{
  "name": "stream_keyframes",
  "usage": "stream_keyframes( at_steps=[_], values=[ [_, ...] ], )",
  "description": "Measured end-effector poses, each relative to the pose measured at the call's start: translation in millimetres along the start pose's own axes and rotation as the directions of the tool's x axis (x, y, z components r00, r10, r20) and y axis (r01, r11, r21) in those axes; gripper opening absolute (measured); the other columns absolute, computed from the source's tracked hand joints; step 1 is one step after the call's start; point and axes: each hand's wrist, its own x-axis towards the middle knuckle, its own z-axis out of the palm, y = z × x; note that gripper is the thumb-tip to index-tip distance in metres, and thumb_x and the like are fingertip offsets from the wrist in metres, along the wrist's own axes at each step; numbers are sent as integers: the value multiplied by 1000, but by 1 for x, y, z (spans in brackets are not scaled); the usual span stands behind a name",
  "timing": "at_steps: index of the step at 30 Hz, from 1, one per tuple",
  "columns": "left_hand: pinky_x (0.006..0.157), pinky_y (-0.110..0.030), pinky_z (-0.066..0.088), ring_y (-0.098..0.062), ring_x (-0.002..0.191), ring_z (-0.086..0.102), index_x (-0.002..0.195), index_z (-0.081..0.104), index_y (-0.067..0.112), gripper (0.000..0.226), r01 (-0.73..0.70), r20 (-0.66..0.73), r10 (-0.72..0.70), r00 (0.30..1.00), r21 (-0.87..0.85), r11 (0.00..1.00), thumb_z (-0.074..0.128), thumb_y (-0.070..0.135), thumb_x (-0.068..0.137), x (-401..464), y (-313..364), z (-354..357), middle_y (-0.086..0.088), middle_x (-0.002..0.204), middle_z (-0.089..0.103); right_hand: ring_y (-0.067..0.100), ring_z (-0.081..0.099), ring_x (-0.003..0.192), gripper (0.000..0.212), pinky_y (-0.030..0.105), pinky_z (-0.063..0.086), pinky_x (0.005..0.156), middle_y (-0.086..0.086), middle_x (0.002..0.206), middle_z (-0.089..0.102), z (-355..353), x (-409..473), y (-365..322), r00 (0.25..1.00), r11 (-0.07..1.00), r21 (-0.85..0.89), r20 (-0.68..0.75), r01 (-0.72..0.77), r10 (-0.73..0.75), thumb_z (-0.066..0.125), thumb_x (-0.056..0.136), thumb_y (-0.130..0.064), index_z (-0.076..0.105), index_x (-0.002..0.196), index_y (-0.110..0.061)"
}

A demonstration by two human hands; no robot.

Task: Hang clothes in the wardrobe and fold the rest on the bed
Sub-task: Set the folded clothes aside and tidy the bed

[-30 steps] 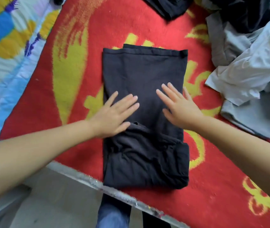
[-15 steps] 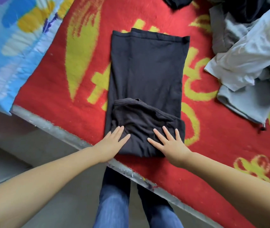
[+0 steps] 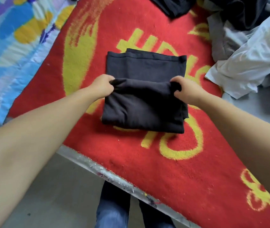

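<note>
Nearest the viewer, jeans-clad legs [image 3: 112, 209] stand at the bed edge [image 3: 114, 176]. Beyond it, on the red blanket [image 3: 188, 162], lies the black garment [image 3: 144, 102], partly folded. Left hand [image 3: 102, 87] and right hand [image 3: 186, 89] each grip a corner of its upper fold. Right of the garment, farther back, sits a clothes pile [image 3: 249, 51], apparently unfolded.

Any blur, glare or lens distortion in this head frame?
Head view: soft, even light, no glare; the black garment and both hands, left and right, look slightly smeared; wide-angle stretch enlarges the forearms and bends the bed edge.
</note>
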Motion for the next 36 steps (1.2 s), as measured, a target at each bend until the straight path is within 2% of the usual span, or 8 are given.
stream_keyframes(
  at_steps=[4, 9, 16, 21, 25, 28, 32, 36],
  values=[
    [112, -50, 21, -30, 137, 33, 146, 33, 16, 56, -32, -217, 101, 971, 300, 953, 48, 23, 93, -3, 3, 38, -14, 148, 37, 32, 25, 140, 58, 48, 26, 111, 12, 153, 28, 34, -1, -11, 970, 987, -160, -240, 0, -39, 47, 91, -15, 31, 147, -17],
    [113, -61, 14, -29, 147, 11, 152, 11, 15, 89, -463, 77, 537, 840, 619, 635, 38, 65, 84, -70, -12, 108, -18, 158, 11, 36, -15, 146, 95, 70, -2, 109, 12, 160, -9, 91, -53, -6, 940, 842, -423, 90, 335, -330, 52, 82, -60, -5, 153, -30],
    [113, -58, -1, -29, 144, -22, 131, -46, 29, 113, -358, 238, 272, 932, 710, 606, 50, 65, 84, -58, -43, 107, -19, 153, -30, 40, -22, 142, 101, 71, -5, 106, 10, 156, -27, 102, -53, 17, 974, 772, -595, 167, 223, -153, 50, 92, -25, -41, 136, -35],
    [117, -48, 10, -39, 145, -8, 147, -24, 22, 90, -386, 339, 199, 919, 678, 626, 35, -8, 86, -63, -20, 88, -29, 155, -13, 42, -14, 144, 82, 62, 5, 113, 12, 159, -16, 86, -58, 2, 962, 800, -550, 247, 239, -117, 41, 94, -7, -14, 151, -32],
    [117, -36, 20, -30, 146, 13, 152, -6, 30, 82, -410, 675, 13, 738, 433, 803, 33, -3, 89, -73, 3, 48, -17, 159, 0, 37, 1, 147, 83, 53, 19, 114, 6, 161, -1, 43, -69, -8, 803, 861, -370, 591, 349, -71, 32, 89, 7, 2, 153, -37],
    [93, -6, 33, -7, 121, 46, 146, 34, 25, 65, -383, 780, 59, 623, 238, 892, 40, 0, 86, -58, 24, 1, 12, 140, 42, 28, 54, 121, 69, 39, 46, 96, 5, 142, 49, -10, -61, -13, 730, 946, -125, 668, 300, -143, 33, 90, 1, 32, 145, -41],
    [66, -28, 42, -17, 80, 57, 95, 60, 3, 17, -286, 606, 122, 786, 181, 941, 52, 0, 82, -2, 42, -49, -5, 86, 63, 18, 60, 97, 48, 21, 41, 77, -4, 118, 63, -61, -9, -20, 888, 967, -104, 429, 232, -167, 45, 88, -1, 56, 130, -23],
    [70, -31, 42, -24, 88, 57, 99, 62, 11, 13, -237, 328, 127, 936, 319, 918, 58, 11, 86, 70, 47, -66, -11, 101, 66, 30, 57, 107, 36, 32, 39, 84, 16, 117, 64, -73, 58, -20, 977, 978, -97, 127, 186, -173, 51, 87, -1, 60, 122, -5]
  ],
)
